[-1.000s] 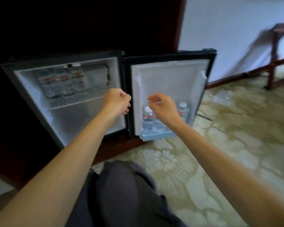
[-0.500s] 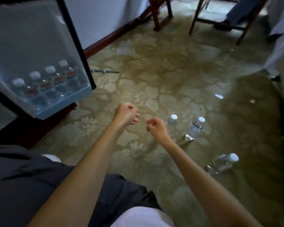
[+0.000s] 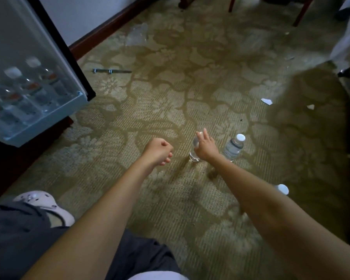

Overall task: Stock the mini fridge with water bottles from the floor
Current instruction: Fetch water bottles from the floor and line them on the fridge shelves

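A clear water bottle (image 3: 194,154) stands upright on the patterned carpet. My right hand (image 3: 206,147) lies against its upper part, fingers spread past the white cap. A second upright water bottle (image 3: 233,148) is just right of that hand. The white cap of a third bottle (image 3: 282,188) peeks out behind my right forearm. My left hand (image 3: 160,151) hovers in a fist to the left of the first bottle and holds nothing. At the left edge, the open fridge door's shelf (image 3: 49,126) holds several bottles (image 3: 28,87) with red labels.
A thin metal rod (image 3: 111,71) lies on the carpet near the door. Crumpled clear plastic (image 3: 137,35) sits by the wall. Paper scraps (image 3: 266,101) lie at the right. Chair legs (image 3: 300,13) stand at the top. My knee and a white clog (image 3: 47,205) are at lower left.
The view swung from the fridge down to the floor. My right hand has reached forward onto the nearest bottle. My left hand stays in a fist.
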Tool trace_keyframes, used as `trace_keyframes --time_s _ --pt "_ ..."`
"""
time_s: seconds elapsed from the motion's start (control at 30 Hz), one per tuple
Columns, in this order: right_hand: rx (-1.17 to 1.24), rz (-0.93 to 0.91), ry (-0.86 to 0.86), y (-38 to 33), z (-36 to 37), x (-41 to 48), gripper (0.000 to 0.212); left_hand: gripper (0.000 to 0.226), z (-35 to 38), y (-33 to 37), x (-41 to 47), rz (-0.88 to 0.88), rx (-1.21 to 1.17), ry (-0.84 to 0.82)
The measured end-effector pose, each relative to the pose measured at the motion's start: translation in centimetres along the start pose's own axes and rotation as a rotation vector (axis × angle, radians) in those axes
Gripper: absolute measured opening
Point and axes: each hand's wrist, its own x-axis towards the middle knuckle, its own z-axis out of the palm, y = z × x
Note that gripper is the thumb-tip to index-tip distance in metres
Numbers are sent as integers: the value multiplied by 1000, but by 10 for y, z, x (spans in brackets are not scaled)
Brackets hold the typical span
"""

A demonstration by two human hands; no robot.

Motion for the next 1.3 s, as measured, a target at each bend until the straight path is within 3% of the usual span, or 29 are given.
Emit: trace_keyframes --time_s 0.23,0.47,0.7,0.87,0.97,1.13,1.3 --pt "-86 -15 69 -5 9 2 54 22 -7 -9 8 -7 16 -24" --pt "-87 -89 88 -24 10 -15 30 21 -31 -31 7 -23 7 -13" --pt "192 -300 106 -121 -17 -35 29 11 -92 -35 -3 -4 44 2" --pt "346 -605 -33 -221 -41 -51 21 54 -162 -37 -23 16 146 58" --pt "462 -725 -142 -285 -57 -66 10 56 -215 -47 -37 42 155 153" --pt "555 -923 -349 -392 -66 -88 19 72 -302 -61 -75 157 229 224" --pt "528 -1058 -551 -480 -61 -102 24 75 -365 -76 -110 206 114 313"
